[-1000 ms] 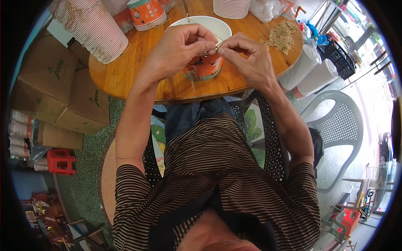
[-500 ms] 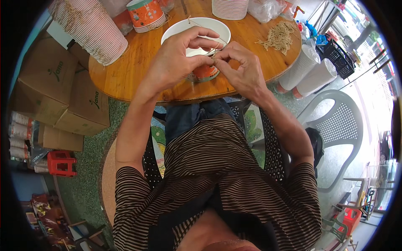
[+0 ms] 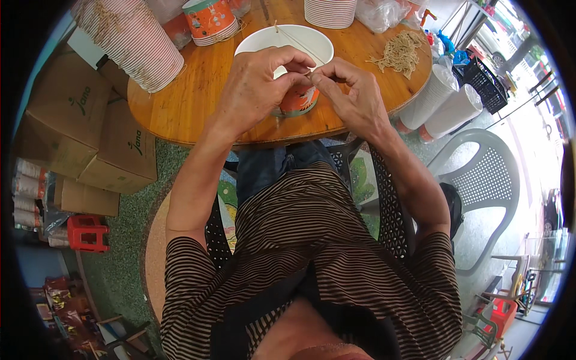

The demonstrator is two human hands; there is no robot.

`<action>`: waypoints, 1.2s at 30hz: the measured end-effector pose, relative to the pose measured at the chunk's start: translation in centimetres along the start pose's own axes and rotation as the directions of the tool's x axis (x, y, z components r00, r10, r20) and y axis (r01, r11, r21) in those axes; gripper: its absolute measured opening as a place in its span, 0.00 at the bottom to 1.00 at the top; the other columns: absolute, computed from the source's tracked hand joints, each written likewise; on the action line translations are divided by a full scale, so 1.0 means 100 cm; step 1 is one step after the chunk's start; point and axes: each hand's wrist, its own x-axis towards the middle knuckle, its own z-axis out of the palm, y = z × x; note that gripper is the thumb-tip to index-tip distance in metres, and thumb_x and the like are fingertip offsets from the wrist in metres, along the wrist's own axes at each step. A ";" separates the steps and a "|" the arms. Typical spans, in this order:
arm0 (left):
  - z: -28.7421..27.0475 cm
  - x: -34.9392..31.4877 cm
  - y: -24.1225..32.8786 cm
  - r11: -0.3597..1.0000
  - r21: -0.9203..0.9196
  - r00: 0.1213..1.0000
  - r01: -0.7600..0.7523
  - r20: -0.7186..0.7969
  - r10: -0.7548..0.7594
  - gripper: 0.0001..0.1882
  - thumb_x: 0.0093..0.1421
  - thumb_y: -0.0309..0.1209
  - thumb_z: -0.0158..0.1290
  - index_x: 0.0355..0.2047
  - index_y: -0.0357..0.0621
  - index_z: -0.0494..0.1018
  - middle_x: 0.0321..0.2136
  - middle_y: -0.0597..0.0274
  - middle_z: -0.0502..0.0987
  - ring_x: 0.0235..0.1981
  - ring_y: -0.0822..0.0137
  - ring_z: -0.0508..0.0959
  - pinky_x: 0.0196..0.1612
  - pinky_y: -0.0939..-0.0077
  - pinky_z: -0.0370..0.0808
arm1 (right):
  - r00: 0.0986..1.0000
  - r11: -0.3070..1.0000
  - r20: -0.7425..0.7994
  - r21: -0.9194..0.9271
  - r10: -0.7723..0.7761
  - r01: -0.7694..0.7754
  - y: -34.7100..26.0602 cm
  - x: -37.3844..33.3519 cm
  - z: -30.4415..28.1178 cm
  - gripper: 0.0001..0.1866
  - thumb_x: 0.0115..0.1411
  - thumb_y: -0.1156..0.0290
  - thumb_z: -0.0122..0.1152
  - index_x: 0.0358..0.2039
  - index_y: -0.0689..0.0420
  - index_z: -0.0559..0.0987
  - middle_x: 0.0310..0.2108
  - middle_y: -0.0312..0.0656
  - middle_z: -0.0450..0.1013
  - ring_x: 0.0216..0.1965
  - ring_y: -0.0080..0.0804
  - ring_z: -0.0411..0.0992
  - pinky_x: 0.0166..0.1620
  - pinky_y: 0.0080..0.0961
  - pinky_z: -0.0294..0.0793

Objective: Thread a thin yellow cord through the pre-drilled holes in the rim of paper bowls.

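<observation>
An orange paper bucket (image 3: 300,103), white inside, stands upright at the table's near edge. A thin tan string (image 3: 295,41) runs across its mouth from the far rim, where a short end sticks up, toward the near right rim. Over that near rim my left hand (image 3: 249,84) is closed, thumb and index finger pinched together at the string. My right hand (image 3: 354,90) meets it fingertip to fingertip, also in a pinch on the string. The fingers partly hide the string's near end, and I cannot make out whether it is knotted.
Tall stacked paper buckets (image 3: 132,48) lean at the table's left. More buckets (image 3: 210,21) stand at the back. A heap of tan strings (image 3: 401,53) lies on the right of the wooden table (image 3: 174,117). Cardboard boxes (image 3: 114,150) are left, a grey chair (image 3: 486,174) right.
The bucket has shifted slightly to the right. My left hand has moved a little right and down, and its fingers have curled in. My right hand has moved slightly right, still pinching.
</observation>
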 end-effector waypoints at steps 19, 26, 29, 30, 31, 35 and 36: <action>-0.003 -0.006 -0.005 0.965 -0.233 0.993 0.120 0.011 -0.120 0.07 0.67 0.26 0.57 0.39 0.35 0.81 0.29 0.64 0.85 0.30 0.78 0.82 0.35 0.79 0.82 | 0.990 0.970 0.020 0.198 0.138 -0.139 0.003 0.002 0.007 0.13 0.64 0.70 0.69 0.45 0.65 0.85 0.33 0.37 0.81 0.35 0.18 0.75 0.40 0.19 0.76; -0.002 -0.010 0.002 0.972 -0.170 0.986 0.161 -0.014 -0.166 0.07 0.67 0.27 0.57 0.39 0.34 0.81 0.30 0.63 0.84 0.30 0.76 0.82 0.35 0.78 0.81 | 0.984 0.959 -0.040 0.236 0.173 -0.159 0.006 -0.003 0.016 0.08 0.61 0.72 0.71 0.38 0.64 0.86 0.32 0.35 0.81 0.33 0.15 0.74 0.37 0.17 0.74; 0.001 -0.011 -0.003 0.953 -0.246 0.978 0.177 -0.068 -0.200 0.06 0.66 0.26 0.58 0.39 0.34 0.81 0.31 0.62 0.84 0.30 0.76 0.82 0.35 0.78 0.81 | 0.993 0.977 -0.072 0.196 0.096 -0.080 0.005 -0.005 0.021 0.07 0.61 0.74 0.70 0.37 0.64 0.85 0.32 0.34 0.81 0.32 0.15 0.73 0.36 0.17 0.73; 0.003 -0.009 -0.005 0.963 -0.226 0.978 0.150 -0.112 -0.178 0.06 0.65 0.25 0.59 0.38 0.34 0.81 0.31 0.62 0.84 0.30 0.76 0.82 0.36 0.78 0.81 | 0.995 0.981 -0.079 0.186 0.063 -0.048 0.005 -0.006 0.022 0.07 0.62 0.74 0.69 0.37 0.64 0.85 0.32 0.34 0.81 0.31 0.15 0.73 0.36 0.16 0.73; 0.003 -0.008 -0.006 0.971 -0.205 0.976 0.122 -0.155 -0.156 0.05 0.64 0.24 0.60 0.38 0.35 0.80 0.32 0.62 0.85 0.31 0.76 0.82 0.36 0.78 0.80 | 0.995 0.981 -0.080 0.185 0.064 -0.048 0.004 -0.006 0.022 0.07 0.62 0.74 0.69 0.37 0.64 0.85 0.32 0.34 0.81 0.31 0.15 0.73 0.36 0.16 0.73; 0.002 -0.011 -0.005 0.950 -0.245 0.967 0.192 -0.120 -0.227 0.04 0.63 0.23 0.61 0.37 0.35 0.80 0.31 0.62 0.85 0.32 0.75 0.82 0.36 0.79 0.80 | 0.997 0.986 -0.075 0.164 0.030 -0.017 0.001 -0.007 0.019 0.05 0.63 0.76 0.67 0.37 0.64 0.84 0.32 0.35 0.81 0.32 0.17 0.74 0.37 0.18 0.74; 0.004 -0.013 -0.007 0.958 -0.232 0.971 0.166 -0.132 -0.200 0.04 0.63 0.24 0.61 0.37 0.35 0.81 0.31 0.61 0.85 0.31 0.75 0.83 0.35 0.79 0.80 | 0.997 0.986 -0.071 0.169 0.026 -0.013 0.001 -0.008 0.019 0.05 0.63 0.76 0.67 0.38 0.64 0.84 0.32 0.35 0.81 0.33 0.17 0.74 0.38 0.18 0.75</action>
